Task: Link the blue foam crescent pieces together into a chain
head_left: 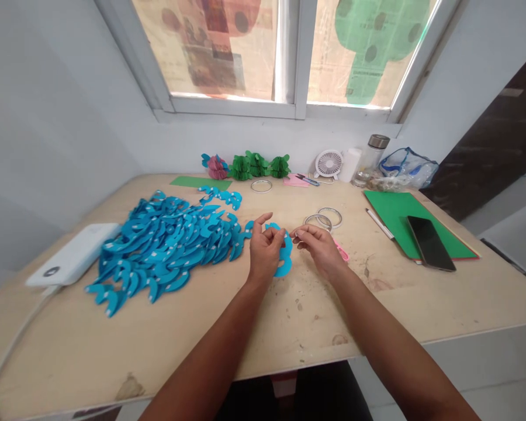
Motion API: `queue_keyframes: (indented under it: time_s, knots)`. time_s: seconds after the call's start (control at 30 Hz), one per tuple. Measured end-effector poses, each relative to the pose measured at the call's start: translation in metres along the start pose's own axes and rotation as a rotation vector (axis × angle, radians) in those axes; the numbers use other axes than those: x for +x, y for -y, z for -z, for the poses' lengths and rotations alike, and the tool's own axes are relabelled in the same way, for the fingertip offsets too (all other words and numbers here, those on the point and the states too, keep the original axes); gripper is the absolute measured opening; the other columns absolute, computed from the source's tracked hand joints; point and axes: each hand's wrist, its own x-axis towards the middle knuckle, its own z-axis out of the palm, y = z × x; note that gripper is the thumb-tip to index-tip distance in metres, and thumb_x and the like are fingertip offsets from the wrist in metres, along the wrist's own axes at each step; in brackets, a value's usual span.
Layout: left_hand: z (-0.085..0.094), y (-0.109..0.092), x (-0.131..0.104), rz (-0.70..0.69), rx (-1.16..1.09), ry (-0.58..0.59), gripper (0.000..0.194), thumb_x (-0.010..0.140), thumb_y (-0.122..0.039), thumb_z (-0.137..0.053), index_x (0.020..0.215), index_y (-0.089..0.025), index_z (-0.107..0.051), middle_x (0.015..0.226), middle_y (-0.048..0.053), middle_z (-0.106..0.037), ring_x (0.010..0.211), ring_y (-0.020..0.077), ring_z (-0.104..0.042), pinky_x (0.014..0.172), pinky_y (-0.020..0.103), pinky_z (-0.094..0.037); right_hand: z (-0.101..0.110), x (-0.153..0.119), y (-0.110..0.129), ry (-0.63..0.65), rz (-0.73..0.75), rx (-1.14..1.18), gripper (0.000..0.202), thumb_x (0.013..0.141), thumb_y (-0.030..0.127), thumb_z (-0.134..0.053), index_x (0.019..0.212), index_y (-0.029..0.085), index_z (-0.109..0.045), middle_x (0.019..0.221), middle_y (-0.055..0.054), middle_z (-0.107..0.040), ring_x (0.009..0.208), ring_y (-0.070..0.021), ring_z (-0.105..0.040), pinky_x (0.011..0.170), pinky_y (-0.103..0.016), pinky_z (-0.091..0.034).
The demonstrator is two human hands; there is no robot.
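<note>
My left hand (266,245) pinches a blue paper cutout (284,268) with curved, scalloped edges, between thumb and fingertips above the table. Just to its right, my right hand (318,248) has thumb and fingertips pressed together; whatever they hold is too small to make out. A large heap of blue paper cutouts (170,240) with small white squares on them lies left of my hands. Behind my right hand are silver-coloured rings of tape (333,217), and pink-handled scissors (342,250) are partly hidden by that hand.
A white power bank (72,254) with a cable lies at the left. At the right are a phone (429,242), a green sheet (392,219) and a pen (379,223). Along the wall stand green paper ornaments (258,165), a small fan (328,164) and a glass bottle (371,158).
</note>
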Motion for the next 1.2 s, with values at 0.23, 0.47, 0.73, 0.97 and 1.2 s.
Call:
queue_keyframes:
  time_s: [0.23, 0.47, 0.73, 0.97, 1.2]
  knots:
    - [0.0004, -0.0002, -0.0006, -0.030, 0.032, -0.011, 0.048, 0.071, -0.023, -0.062, 0.116, -0.019, -0.046, 0.051, -0.009, -0.048, 0.041, 0.0062, -0.045, 0.043, 0.016, -0.036, -0.0047, -0.0023, 0.0024, 0.038, 0.066, -0.207, 0.015, 0.071, 0.032, -0.061, 0.066, 0.019, -0.067, 0.067, 0.000, -0.063, 0.068, -0.0131, -0.053, 0.064, -0.026, -0.040]
    - [-0.0007, -0.0043, -0.0010, 0.058, 0.001, -0.011, 0.044, 0.074, -0.028, -0.059, 0.115, -0.017, -0.047, 0.053, -0.006, -0.054, 0.046, 0.0085, -0.049, 0.045, 0.018, -0.037, -0.0027, -0.0003, -0.0013, -0.019, 0.062, -0.172, 0.019, 0.070, 0.036, -0.061, 0.065, 0.019, -0.068, 0.064, -0.001, -0.064, 0.065, -0.0139, -0.054, 0.064, -0.028, -0.042]
    - [-0.0004, -0.0022, -0.0006, 0.051, -0.048, 0.049, 0.041, 0.067, -0.028, -0.064, 0.105, -0.017, -0.055, 0.063, -0.002, -0.060, 0.053, 0.0086, -0.052, 0.049, 0.018, -0.040, 0.0017, 0.0046, -0.0043, -0.160, 0.056, -0.151, 0.015, 0.067, 0.033, -0.061, 0.069, 0.020, -0.069, 0.070, -0.002, -0.066, 0.069, -0.0149, -0.056, 0.067, -0.028, -0.042]
    - [-0.0022, -0.0025, -0.0011, 0.040, 0.001, 0.071, 0.020, 0.067, -0.030, -0.063, 0.080, -0.014, -0.063, 0.059, -0.002, -0.057, 0.054, 0.0095, -0.052, 0.054, 0.021, -0.041, 0.0035, 0.0057, -0.0025, -0.239, 0.069, -0.153, 0.015, 0.067, 0.033, -0.059, 0.068, 0.020, -0.067, 0.068, -0.001, -0.063, 0.067, -0.0140, -0.054, 0.065, -0.027, -0.040]
    - [-0.0011, 0.0017, 0.0004, 0.040, 0.137, 0.137, 0.025, 0.070, -0.033, -0.060, 0.054, -0.014, -0.058, 0.053, -0.002, -0.051, 0.053, 0.0094, -0.045, 0.054, 0.021, -0.037, 0.0047, 0.0064, -0.0018, -0.240, 0.075, -0.162, 0.014, 0.066, 0.032, -0.059, 0.066, 0.020, -0.066, 0.068, 0.000, -0.063, 0.067, -0.0143, -0.055, 0.065, -0.028, -0.041]
